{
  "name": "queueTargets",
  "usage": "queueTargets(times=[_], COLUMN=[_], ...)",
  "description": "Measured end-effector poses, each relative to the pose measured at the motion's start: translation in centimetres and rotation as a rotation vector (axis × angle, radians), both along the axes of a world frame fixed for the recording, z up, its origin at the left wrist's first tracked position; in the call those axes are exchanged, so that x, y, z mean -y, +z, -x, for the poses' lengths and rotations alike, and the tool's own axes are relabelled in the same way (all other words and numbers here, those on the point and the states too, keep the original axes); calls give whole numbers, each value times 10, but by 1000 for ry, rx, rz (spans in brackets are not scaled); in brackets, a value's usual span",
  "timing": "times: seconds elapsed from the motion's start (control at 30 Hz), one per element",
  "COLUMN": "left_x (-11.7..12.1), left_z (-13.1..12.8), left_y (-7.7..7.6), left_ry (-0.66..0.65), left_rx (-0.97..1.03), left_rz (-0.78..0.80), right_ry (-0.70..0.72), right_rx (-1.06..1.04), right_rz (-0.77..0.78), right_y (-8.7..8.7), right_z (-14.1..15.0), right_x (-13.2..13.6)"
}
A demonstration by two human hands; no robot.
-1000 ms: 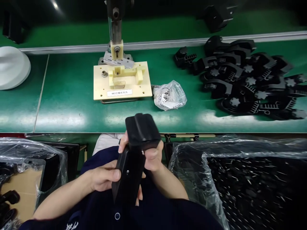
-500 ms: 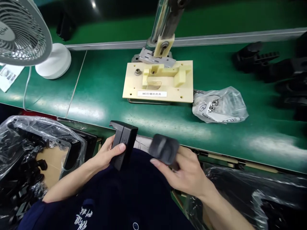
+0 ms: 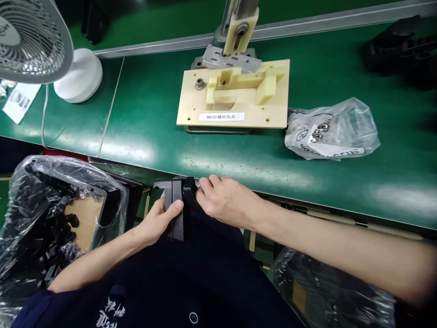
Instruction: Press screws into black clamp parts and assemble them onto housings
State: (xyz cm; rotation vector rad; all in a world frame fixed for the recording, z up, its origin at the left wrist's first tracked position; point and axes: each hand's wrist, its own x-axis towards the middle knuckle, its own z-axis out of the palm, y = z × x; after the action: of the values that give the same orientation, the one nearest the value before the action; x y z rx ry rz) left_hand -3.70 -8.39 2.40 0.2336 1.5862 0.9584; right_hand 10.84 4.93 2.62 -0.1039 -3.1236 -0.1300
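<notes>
I read this as the mating step: my left hand (image 3: 157, 222) grips a black plastic housing (image 3: 175, 207) upright over my lap, just below the near edge of the green worktop (image 3: 143, 123), thumb laid across its face and fingers wrapped behind it. My right hand (image 3: 228, 200) has its fingers curled shut over a second black part (image 3: 189, 193) that sits flush against the housing's right side; most of that part is hidden under the hand, so I cannot tell whether it is fully seated or only butted up against the housing. Both pieces are touching and held clear of the worktop. My judgement is that the next move calls for a firm, square push to keep the two edges aligned. Beyond my hands the cream screw-driving fixture (image 3: 235, 98) stands under the press column (image 3: 239, 27), its nest empty, with a clear bag of screws (image 3: 332, 132) just to its right. A white desk fan (image 3: 32, 41) sits at far left, and a plastic-lined box of black parts (image 3: 51, 214) lies beside my left arm.
</notes>
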Motion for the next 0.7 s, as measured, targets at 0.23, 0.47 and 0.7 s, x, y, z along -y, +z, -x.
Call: queueTargets(times=[0.23,0.47,0.7], left_x=[-4,-3,-13], left_z=[-8,-6,26], left_y=[5,0,9], left_ry=[155,127,-239], left_rx=[78,-288,-570], left_rz=[219,0,-218], right_ry=[68,16,-115], right_rx=[21,-22,-341], right_rz=[-113,374,537], right_y=[8,7,-40], right_z=[17,8,-3], right_x=[4,9,41])
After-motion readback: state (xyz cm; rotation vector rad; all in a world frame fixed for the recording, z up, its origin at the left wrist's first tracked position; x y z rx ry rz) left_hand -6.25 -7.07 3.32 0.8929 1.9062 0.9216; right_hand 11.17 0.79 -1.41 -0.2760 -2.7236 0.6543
